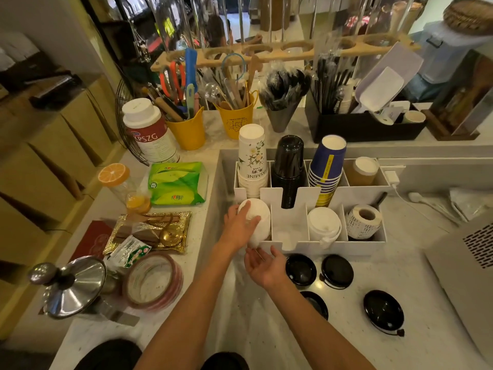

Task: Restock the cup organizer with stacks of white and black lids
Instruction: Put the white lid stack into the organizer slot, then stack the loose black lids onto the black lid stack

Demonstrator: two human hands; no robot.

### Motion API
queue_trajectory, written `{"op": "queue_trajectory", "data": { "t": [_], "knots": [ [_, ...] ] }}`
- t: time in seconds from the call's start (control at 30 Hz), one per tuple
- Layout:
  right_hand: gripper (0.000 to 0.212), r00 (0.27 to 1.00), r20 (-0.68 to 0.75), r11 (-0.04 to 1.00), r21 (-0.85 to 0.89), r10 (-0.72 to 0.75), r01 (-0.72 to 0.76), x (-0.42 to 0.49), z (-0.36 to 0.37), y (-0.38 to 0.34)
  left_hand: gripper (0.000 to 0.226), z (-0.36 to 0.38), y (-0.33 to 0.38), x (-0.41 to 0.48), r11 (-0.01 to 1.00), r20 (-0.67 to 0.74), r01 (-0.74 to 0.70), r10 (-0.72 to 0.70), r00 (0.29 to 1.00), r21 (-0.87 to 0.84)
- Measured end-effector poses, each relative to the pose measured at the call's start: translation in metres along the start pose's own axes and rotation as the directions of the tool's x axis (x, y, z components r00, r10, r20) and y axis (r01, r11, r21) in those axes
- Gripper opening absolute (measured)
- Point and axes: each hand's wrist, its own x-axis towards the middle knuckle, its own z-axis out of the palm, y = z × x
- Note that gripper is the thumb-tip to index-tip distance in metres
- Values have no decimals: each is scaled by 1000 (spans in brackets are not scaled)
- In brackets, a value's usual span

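Nearest, on the pale worktop (266, 329): four loose black lids, one at near right (383, 311), one partly hidden behind the right forearm (317, 303), and two just in front of the organizer (301, 268) (337, 271). Right hand (264, 265): palm up, fingers spread wide and holding nothing, just below the organizer's front left corner. Left hand (240, 225): fingers wrapped over the side of a stack of white lids (257, 222), which stands tilted in the front left compartment of the white cup organizer (328, 248). Front row, continuing rightward: one compartment with no visible contents, a second stack of white lids (324, 225), a roll of printed labels (362, 221). Back row, left to right: white floral paper cups (252, 158), black cups (288, 166), blue paper cups (326, 166), a brown cup with a white lid (362, 170). Left of the organizer: steel kettle lid (74, 284), rolls of tape (153, 280), gold foil packet (149, 231), green tissue pack (177, 182), orange-topped bottle (117, 182). Farther back: white-capped canister (149, 129), two yellow utensil pots (188, 129) (237, 116), black box of straws (360, 124).
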Motion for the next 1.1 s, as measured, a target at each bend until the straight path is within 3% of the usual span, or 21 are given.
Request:
{"op": "queue_trajectory", "data": {
  "t": [0.27, 0.37, 0.47, 0.53, 0.6, 0.67, 0.73, 0.8, 0.93, 1.1],
  "knots": [
    [71, 993, 109, 998, -47, 50, -45, -10, 1, -9, 66, -3, 5, -1, 999, 41, -19, 18, 999, 36],
    [69, 991, 123, 987, -160, 51, -31, -17, 0, -14, 72, -5, 12, -13, 999, -11, 9, -10, 1000, -48],
    [58, 975, 222, 932, -349, -18, 97, -38, -6, -24, 55, -19, 25, -45, 986, -113, -43, 25, 993, -159],
    [44, 958, 281, 839, -507, -56, 197, -60, -21, -30, 48, -28, 32, -88, 956, -200, -122, 68, 977, -268],
    [32, 967, 241, 711, -666, -82, 226, -79, -50, -31, 40, -33, 27, -144, 937, -226, -92, 15, 974, -336],
    [28, 977, 198, 512, -833, -80, 211, -94, -86, -26, 33, -35, 13, -193, 937, -224, -30, -52, 973, -348],
    [37, 985, 170, 306, -937, -22, 168, -110, -121, -13, 30, -31, -8, -231, 935, -233, 2, -91, 968, -355],
    [53, 990, 134, 184, -975, 51, 122, -125, -147, 5, 31, -22, -23, -265, 927, -218, 54, -143, 965, -371],
    [74, 983, 40, 156, -988, 181, 11, -147, -162, 39, 37, 11, -47, -323, 918, -220, 135, -229, 948, -373],
    [87, 933, 113, 51, -993, 342, 102, -152, -147, 45, 50, 43, -66, -347, 827, -199, 270, -410, 890, -492]
  ]
}}
